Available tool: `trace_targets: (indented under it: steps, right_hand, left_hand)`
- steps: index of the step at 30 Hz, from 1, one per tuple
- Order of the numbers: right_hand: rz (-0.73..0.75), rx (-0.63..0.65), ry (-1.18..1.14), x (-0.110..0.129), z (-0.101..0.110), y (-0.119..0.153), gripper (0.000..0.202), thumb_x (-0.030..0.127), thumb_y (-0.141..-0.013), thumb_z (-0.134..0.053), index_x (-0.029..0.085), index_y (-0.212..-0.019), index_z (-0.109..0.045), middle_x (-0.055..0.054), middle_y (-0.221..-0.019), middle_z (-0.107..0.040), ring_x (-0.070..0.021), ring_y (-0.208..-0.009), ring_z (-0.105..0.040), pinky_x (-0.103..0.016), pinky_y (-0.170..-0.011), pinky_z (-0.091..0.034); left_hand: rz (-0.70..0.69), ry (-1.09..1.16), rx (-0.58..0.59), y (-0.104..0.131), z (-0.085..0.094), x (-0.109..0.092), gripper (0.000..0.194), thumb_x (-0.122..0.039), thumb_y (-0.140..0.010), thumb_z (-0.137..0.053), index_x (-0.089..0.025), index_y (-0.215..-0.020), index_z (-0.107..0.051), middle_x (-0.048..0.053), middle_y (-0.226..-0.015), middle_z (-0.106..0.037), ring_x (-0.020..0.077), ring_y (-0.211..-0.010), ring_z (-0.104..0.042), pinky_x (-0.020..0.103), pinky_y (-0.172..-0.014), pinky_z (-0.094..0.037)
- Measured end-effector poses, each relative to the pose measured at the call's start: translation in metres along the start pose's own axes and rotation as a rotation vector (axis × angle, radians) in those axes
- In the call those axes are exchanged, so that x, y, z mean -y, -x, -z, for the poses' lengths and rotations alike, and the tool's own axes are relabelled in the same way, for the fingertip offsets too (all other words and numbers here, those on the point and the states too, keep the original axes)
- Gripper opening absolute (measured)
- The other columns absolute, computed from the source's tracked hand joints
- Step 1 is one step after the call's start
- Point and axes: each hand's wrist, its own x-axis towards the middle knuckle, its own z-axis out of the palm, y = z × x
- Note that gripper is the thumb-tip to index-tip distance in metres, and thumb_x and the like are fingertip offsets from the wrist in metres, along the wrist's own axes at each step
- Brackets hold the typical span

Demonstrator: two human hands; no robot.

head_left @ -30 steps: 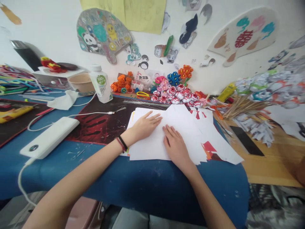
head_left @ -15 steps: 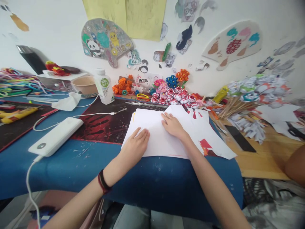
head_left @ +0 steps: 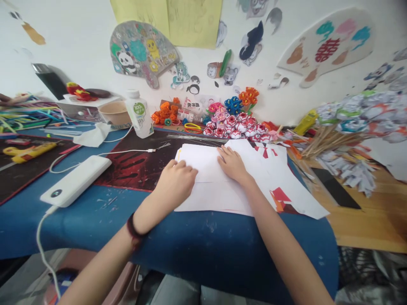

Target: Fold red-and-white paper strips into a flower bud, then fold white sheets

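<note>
A white sheet of paper [head_left: 203, 167] lies on top of larger white paper [head_left: 219, 197] at the desk's front edge. Over the sheet's left side, my left hand [head_left: 179, 180] is closed, knuckles up and fingers curled down onto the paper; its fingertips are hidden. A straight edge or crease runs across the paper to the right of this hand. My right hand [head_left: 233, 164] lies flat and open on the sheet's right side, fingers pointing away from me. Right of it, red scraps [head_left: 280, 195] show through gaps in the cut paper.
Behind the paper stand red-and-white paper flowers [head_left: 235, 127] and thin wires [head_left: 197, 137]. To the left are a white power bank [head_left: 76, 181] with cables, a bottle [head_left: 139, 114] and a yellow glue gun [head_left: 30, 151]. Paper flowers on sticks [head_left: 321, 140] lie at right.
My left hand has gone from flat with fingers out to curled, moving slightly left. A straight line now shows across the paper. My right hand stays flat. The view has shifted slightly.
</note>
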Motion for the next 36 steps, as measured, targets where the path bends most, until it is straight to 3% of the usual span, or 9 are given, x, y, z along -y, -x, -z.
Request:
trace_targets:
  steps: [3,5,9,12,17,26,31,36]
  right_hand:
    - [0.009,-0.005,-0.005,-0.001,0.0,0.0,0.053,0.034,-0.105,-0.029,0.017,-0.155,-0.04,-0.008,-0.164,-0.031,-0.0297,-0.151,-0.028,-0.049,-0.122,-0.024]
    - [0.013,-0.009,-0.003,0.0,0.0,0.001,0.053,0.033,-0.106,-0.028,0.017,-0.155,-0.04,-0.008,-0.164,-0.032,-0.0293,-0.151,-0.029,-0.049,-0.122,-0.024]
    - [0.013,-0.014,0.0,0.001,0.0,0.002,0.053,0.032,-0.106,-0.027,0.017,-0.154,-0.041,-0.008,-0.163,-0.033,-0.0291,-0.15,-0.03,-0.049,-0.121,-0.025]
    - [0.006,-0.013,-0.002,0.001,-0.001,0.001,0.053,0.031,-0.105,-0.027,0.017,-0.155,-0.04,-0.007,-0.163,-0.033,-0.0288,-0.151,-0.029,-0.049,-0.122,-0.024]
    - [-0.006,0.0,-0.016,-0.001,-0.002,0.0,0.054,0.032,-0.105,-0.027,0.017,-0.155,-0.04,-0.007,-0.164,-0.031,-0.0278,-0.151,-0.028,-0.048,-0.122,-0.023]
    - [-0.015,0.004,-0.03,-0.001,-0.002,-0.001,0.053,0.032,-0.104,-0.028,0.019,-0.154,-0.041,-0.005,-0.163,-0.032,-0.0276,-0.152,-0.028,-0.048,-0.123,-0.023]
    - [-0.01,0.001,-0.041,-0.001,-0.001,-0.001,0.054,0.032,-0.104,-0.028,0.018,-0.154,-0.041,-0.005,-0.163,-0.032,-0.0279,-0.151,-0.028,-0.048,-0.123,-0.022]
    - [-0.007,-0.002,-0.05,-0.001,-0.002,-0.001,0.054,0.032,-0.104,-0.029,0.018,-0.154,-0.042,-0.005,-0.163,-0.032,-0.028,-0.151,-0.028,-0.048,-0.123,-0.023]
  left_hand:
    - [-0.091,0.011,0.01,-0.051,-0.018,0.008,0.025,-0.006,-0.09,-0.047,-0.013,-0.09,-0.07,0.012,-0.094,-0.073,0.0276,-0.095,-0.063,0.039,-0.075,-0.045]
    - [-0.168,0.048,0.004,-0.076,-0.036,0.011,0.029,-0.008,-0.093,-0.045,-0.013,-0.108,-0.069,0.012,-0.109,-0.072,0.0264,-0.102,-0.062,0.038,-0.08,-0.045]
    - [-0.267,0.059,-0.025,-0.089,-0.064,0.013,0.047,-0.009,-0.097,-0.04,-0.017,-0.142,-0.051,0.012,-0.146,-0.056,0.0261,-0.131,-0.051,0.042,-0.1,-0.04]
    - [-0.276,0.023,-0.025,-0.076,-0.065,0.015,0.05,-0.009,-0.097,-0.04,-0.018,-0.146,-0.047,0.011,-0.149,-0.054,0.0274,-0.132,-0.05,0.046,-0.103,-0.037]
    - [-0.328,-0.026,0.0,-0.043,-0.045,0.02,0.053,-0.005,-0.091,-0.045,-0.015,-0.143,-0.05,0.011,-0.144,-0.059,0.0258,-0.114,-0.058,0.044,-0.099,-0.039]
    - [-0.209,-0.061,0.042,0.024,-0.02,0.013,0.047,-0.007,-0.096,-0.044,-0.017,-0.141,-0.054,0.009,-0.141,-0.061,0.025,-0.114,-0.059,0.041,-0.1,-0.04]
    - [-0.204,-0.126,0.102,0.049,-0.011,0.003,0.048,-0.004,-0.096,-0.04,-0.014,-0.141,-0.055,0.012,-0.141,-0.061,0.0247,-0.116,-0.059,0.041,-0.1,-0.041]
    - [-0.19,-0.095,0.059,0.064,-0.006,0.002,0.047,-0.006,-0.088,-0.048,-0.011,-0.133,-0.062,0.014,-0.13,-0.067,0.0278,-0.112,-0.06,0.044,-0.098,-0.042]
